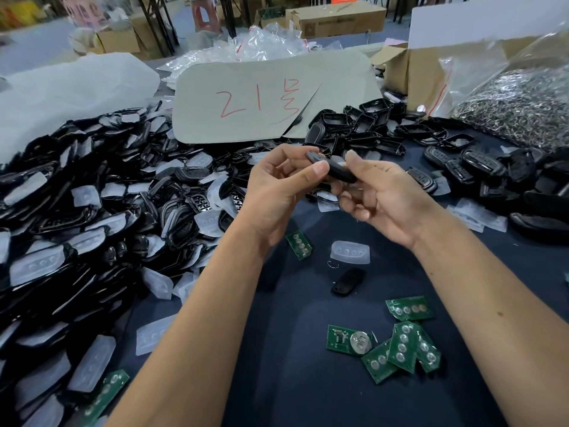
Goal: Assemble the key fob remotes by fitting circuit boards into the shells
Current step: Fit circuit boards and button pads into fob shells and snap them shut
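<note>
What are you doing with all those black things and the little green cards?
A person is putting car key remotes together. Both hands, left hand and right hand, hold one black key fob shell above the dark table. Green circuit boards lie near the person, waiting. A big pile of shell parts sits on the left.

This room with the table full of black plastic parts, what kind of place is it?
Probably a small assembly workshop or warehouse: heaps of black fob shells, loose green circuit boards on the dark table, and cardboard cartons stacked behind.
</note>
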`<action>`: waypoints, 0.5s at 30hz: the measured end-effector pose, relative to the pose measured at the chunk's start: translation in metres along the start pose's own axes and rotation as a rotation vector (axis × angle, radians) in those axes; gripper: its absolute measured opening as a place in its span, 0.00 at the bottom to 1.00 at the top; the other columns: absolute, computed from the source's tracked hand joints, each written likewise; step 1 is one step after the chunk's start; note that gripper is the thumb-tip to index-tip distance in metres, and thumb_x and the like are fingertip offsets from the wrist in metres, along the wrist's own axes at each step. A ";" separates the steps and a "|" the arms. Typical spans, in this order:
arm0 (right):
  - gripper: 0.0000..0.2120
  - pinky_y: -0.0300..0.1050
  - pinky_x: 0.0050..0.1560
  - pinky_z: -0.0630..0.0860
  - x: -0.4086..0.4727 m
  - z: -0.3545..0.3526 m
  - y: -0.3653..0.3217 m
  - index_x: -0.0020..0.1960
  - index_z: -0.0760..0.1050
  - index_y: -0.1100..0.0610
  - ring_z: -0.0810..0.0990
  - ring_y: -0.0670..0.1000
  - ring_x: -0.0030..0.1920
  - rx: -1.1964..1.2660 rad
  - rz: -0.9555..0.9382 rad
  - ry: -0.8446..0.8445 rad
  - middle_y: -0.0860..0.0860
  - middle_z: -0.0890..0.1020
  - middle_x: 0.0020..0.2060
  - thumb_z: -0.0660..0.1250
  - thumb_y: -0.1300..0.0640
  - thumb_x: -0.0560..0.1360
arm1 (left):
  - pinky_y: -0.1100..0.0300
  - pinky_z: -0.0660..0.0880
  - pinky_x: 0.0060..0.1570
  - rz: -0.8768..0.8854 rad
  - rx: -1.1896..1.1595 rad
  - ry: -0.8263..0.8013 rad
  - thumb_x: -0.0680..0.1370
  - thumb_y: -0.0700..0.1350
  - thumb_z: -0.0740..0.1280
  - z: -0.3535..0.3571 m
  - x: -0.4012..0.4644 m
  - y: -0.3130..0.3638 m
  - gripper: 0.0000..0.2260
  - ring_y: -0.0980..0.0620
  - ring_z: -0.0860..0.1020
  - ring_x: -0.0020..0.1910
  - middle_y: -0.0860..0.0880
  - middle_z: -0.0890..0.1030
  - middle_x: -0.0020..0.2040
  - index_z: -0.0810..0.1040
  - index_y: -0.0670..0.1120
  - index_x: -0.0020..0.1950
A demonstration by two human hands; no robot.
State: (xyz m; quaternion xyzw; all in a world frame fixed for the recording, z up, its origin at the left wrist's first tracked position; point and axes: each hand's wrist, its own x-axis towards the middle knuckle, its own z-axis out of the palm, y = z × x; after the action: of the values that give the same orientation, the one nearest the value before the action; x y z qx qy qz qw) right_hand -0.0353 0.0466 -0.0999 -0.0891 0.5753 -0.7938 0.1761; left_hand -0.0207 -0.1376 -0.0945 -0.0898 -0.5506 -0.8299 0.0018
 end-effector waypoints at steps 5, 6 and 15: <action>0.16 0.36 0.26 0.73 -0.001 0.004 0.003 0.57 0.86 0.54 0.81 0.49 0.33 -0.086 -0.130 0.011 0.55 0.85 0.43 0.75 0.51 0.71 | 0.54 0.80 0.56 0.010 0.038 0.041 0.70 0.35 0.75 -0.005 0.001 0.000 0.11 0.46 0.83 0.48 0.44 0.85 0.44 0.82 0.42 0.51; 0.14 0.36 0.26 0.74 -0.001 0.005 0.004 0.55 0.87 0.53 0.82 0.49 0.33 -0.087 -0.147 0.011 0.56 0.86 0.43 0.75 0.52 0.70 | 0.53 0.80 0.56 0.009 0.041 0.044 0.70 0.35 0.76 -0.005 0.000 0.000 0.11 0.45 0.83 0.49 0.44 0.85 0.45 0.82 0.42 0.51; 0.17 0.34 0.29 0.75 0.003 0.004 0.007 0.59 0.84 0.58 0.83 0.48 0.37 -0.005 -0.220 0.065 0.54 0.87 0.45 0.75 0.57 0.70 | 0.59 0.80 0.48 0.025 0.002 0.120 0.74 0.33 0.75 0.008 0.000 -0.004 0.10 0.48 0.84 0.44 0.44 0.85 0.44 0.80 0.38 0.54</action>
State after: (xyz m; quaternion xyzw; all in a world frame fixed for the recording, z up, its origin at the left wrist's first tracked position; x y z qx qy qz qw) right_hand -0.0348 0.0397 -0.1056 -0.1265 0.5694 -0.8093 0.0688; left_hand -0.0201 -0.1286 -0.0951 -0.0465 -0.5491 -0.8333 0.0452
